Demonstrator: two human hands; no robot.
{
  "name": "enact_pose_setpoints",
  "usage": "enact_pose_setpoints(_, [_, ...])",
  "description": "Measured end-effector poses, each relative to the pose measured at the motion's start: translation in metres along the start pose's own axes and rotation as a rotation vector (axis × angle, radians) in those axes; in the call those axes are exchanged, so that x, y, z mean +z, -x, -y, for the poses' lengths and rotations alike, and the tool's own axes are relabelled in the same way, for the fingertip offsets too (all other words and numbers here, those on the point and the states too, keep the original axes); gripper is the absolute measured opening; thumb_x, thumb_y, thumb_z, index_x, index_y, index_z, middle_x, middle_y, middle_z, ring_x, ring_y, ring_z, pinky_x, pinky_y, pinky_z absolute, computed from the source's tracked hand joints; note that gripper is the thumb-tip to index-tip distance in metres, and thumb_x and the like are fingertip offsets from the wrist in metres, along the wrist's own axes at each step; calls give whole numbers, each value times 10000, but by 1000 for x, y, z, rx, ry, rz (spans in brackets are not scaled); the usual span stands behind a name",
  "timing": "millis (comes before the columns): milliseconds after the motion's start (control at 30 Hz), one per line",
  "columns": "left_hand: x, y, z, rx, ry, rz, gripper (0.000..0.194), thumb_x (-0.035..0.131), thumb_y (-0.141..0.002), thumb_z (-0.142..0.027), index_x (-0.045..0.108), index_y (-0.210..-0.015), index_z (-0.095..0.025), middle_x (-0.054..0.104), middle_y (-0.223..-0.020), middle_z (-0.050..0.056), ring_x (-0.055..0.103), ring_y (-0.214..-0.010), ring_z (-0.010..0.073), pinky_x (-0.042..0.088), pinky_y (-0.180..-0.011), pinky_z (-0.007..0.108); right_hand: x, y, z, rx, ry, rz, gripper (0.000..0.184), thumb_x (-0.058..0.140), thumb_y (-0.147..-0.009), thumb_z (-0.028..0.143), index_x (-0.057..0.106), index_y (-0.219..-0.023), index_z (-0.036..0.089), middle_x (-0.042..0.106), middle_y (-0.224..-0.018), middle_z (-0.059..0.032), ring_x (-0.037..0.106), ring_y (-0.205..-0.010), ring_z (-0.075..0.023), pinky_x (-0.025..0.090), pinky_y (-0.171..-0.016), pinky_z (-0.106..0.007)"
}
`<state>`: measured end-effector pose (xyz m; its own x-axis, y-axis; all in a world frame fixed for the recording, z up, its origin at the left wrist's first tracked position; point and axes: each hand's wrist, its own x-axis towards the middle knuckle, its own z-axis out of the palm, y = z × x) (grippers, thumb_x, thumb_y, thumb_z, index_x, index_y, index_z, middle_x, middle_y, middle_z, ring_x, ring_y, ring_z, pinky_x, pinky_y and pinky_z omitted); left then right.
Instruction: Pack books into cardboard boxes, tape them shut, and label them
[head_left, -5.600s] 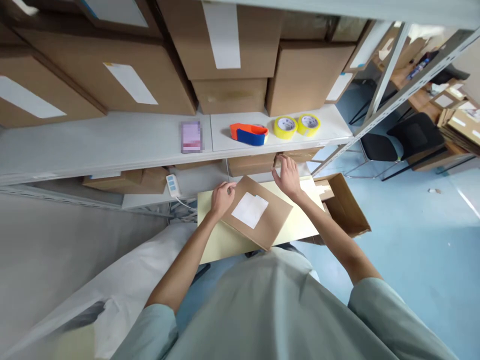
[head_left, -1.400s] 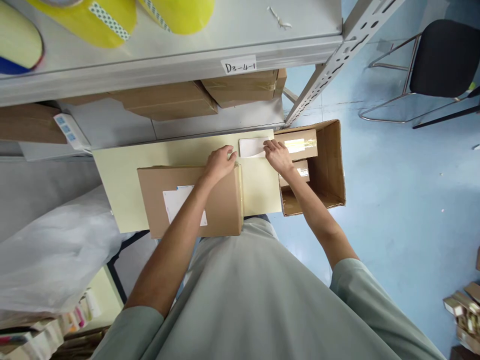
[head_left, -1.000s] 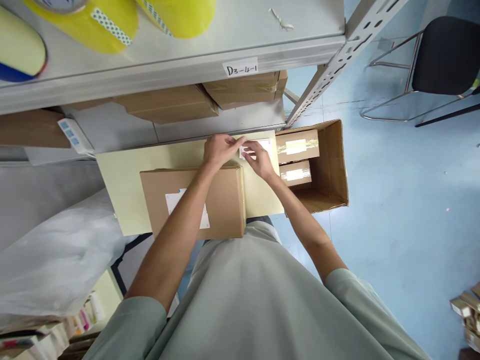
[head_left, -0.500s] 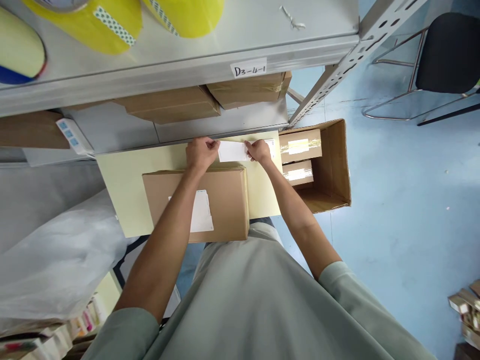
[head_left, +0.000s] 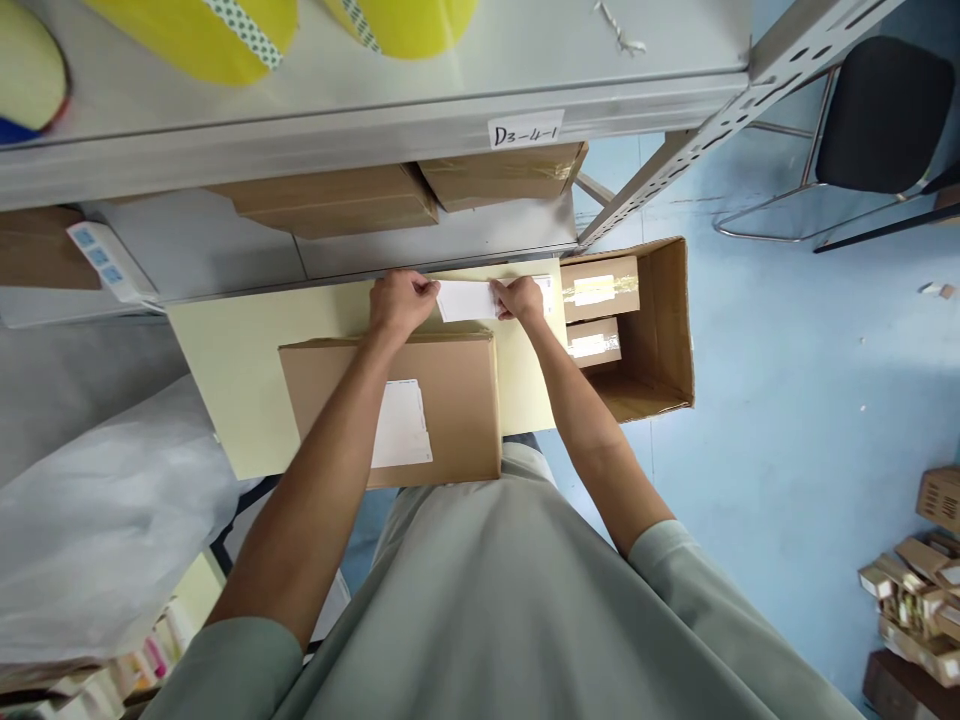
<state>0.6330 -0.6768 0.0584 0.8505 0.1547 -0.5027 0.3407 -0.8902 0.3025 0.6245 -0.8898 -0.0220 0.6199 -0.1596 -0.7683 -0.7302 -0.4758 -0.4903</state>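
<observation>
A white paper slip (head_left: pixel 466 300) stretches between my two hands above the pale yellow board (head_left: pixel 232 350). My left hand (head_left: pixel 403 303) pinches its left end, thumb and fingertips together. Farther right, my right hand (head_left: pixel 519 299) has its fingers closed on the slip, whose right part shows beyond them. Any print on it is too small to read. Just below my hands lies a closed cardboard box (head_left: pixel 465 410) with a white label (head_left: pixel 403 425) on top. My left forearm crosses over this box and hides part of it.
An open carton (head_left: pixel 667 330) at the board's right end holds two small taped boxes (head_left: pixel 626 285). Above runs a grey shelf (head_left: pixel 420 120) bearing yellow tape rolls (head_left: pixel 420 25). A black chair (head_left: pixel 885 115) stands at right; cardboard boxes (head_left: pixel 926 600) are piled lower right.
The camera view has shifted slightly, bringing more of the right-hand box pile into sight. Both hands keep their hold on the paper slip and have hardly moved.
</observation>
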Motion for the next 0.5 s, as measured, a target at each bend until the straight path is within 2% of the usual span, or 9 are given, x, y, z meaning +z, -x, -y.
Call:
enact_pose_setpoints(133, [4, -1, 4, 31, -57, 32, 270, 704, -987, -371, 897, -1072, -203, 880, -1167, 139, 806, -1124, 361, 594, -1038, 451, 1, 1, 1, 11, 24, -21, 559, 667, -1147, 486, 619, -652, 232, 702, -566, -23, 766, -555, -172, 615, -749, -233])
enact_pose_setpoints(300, [4, 4, 5, 44, -45, 42, 268, 674, -984, -337, 896, -1048, -202, 875, -1182, 153, 795, -1143, 371, 586, -1047, 474, 1, 2, 1, 33, 8, -27, 525, 685, -1140, 468, 643, -676, 228, 724, -594, -29, 781, -571, -181, 633, -782, -244])
enact_pose_setpoints(400, [-7, 6, 11, 42, 1, 13, 231, 690, -964, -331, 880, -1015, -210, 870, -1171, 147, 787, -1133, 360, 572, -1053, 462, 2, 0, 1, 43, 18, -54, 504, 684, -1142, 445, 670, -688, 225, 743, -608, -42, 795, -603, -190, 650, -807, -258])
enact_pose_setpoints(500, [-27, 11, 21, 60, 91, -47, 193, 720, -946, -355, 848, -965, -211, 861, -1107, 129, 771, -1100, 329, 555, -1048, 423, 3, -1, 0, 45, -2, -56, 466, 686, -1145, 423, 697, -727, 217, 765, -631, -32, 777, -576, -169, 663, -791, -253])
